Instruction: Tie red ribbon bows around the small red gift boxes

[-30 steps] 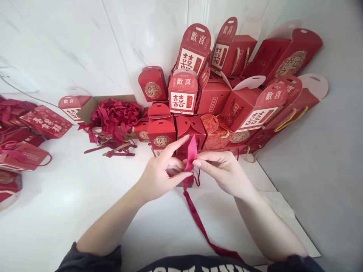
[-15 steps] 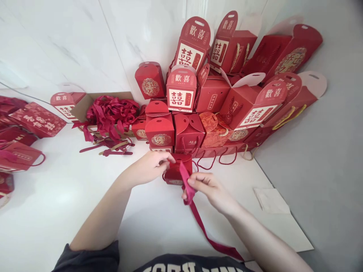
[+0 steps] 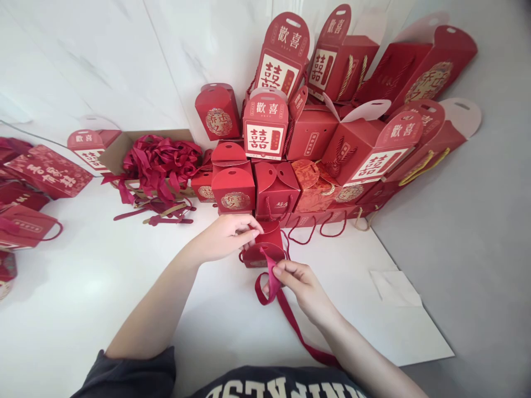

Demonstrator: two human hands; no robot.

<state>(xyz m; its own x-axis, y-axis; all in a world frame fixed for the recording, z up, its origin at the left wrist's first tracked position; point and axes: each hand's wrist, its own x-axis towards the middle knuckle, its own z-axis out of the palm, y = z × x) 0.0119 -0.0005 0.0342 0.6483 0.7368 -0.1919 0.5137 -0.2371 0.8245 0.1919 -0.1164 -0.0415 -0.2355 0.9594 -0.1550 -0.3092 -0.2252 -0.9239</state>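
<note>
A small red gift box (image 3: pixel 269 239) stands on the white table in front of me, with cord handles at its sides and a round-edged flap. At its left top edge my left hand (image 3: pixel 234 235) has its thumb and fingers bent together on the box; part of the fingers is hidden. My right hand (image 3: pixel 296 279) pinches a dark red ribbon (image 3: pixel 271 273) in front of the box. The ribbon's tip touches the hole in the front flap. A loop hangs below the pinch, and the long tail runs down towards my shirt.
Stacked red gift boxes (image 3: pixel 277 188) stand just behind, up to the wall. Left of them a cardboard box (image 3: pixel 114 155) holds tangled ribbons (image 3: pixel 164 160), with loose strips before it. More red boxes (image 3: pixel 31 226) lie far left. A white sheet (image 3: pixel 396 287) is at the right.
The ribbon's tip has moved down and left to the front flap's hole, and a loop has opened below it. The front flap stands higher. My left hand has shifted slightly right.
</note>
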